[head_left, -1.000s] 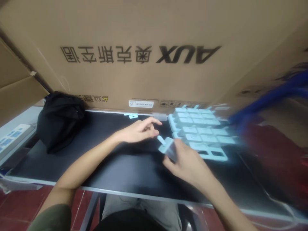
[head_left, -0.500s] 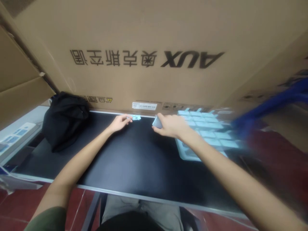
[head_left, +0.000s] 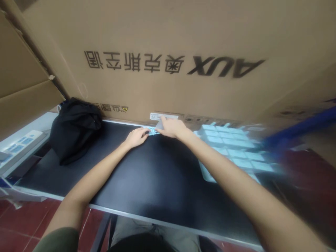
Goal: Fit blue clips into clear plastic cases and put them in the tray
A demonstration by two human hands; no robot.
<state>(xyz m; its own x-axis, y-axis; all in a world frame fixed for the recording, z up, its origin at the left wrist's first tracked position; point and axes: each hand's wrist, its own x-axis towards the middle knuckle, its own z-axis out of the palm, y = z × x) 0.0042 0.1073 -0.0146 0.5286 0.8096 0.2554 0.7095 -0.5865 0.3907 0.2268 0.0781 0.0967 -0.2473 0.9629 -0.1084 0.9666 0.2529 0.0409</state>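
At the far edge of the black tabletop (head_left: 147, 168), my left hand (head_left: 137, 137) pinches one end of a small light-blue plastic piece (head_left: 153, 131). Close beside it, my right hand (head_left: 173, 127) is closed on a flat, pale grey piece (head_left: 159, 124), held tilted at the right end of the blue piece. Fingers cover much of both pieces, and I cannot tell whether they touch. To the right of my right hand stands a light-blue tray (head_left: 207, 174) with rows of light-blue blocks, partly hidden behind my right forearm.
A large cardboard box (head_left: 147, 31) rises along the table's far edge. On the left lie a black cloth bundle (head_left: 75, 131) and a white box with blue pictures (head_left: 22, 145). A blue bar (head_left: 301, 127) slants in from the right.
My right hand has moved left with the grey piece, from beside the tray to the small blue piece. The left hand stays at that piece. The view has shifted slightly.
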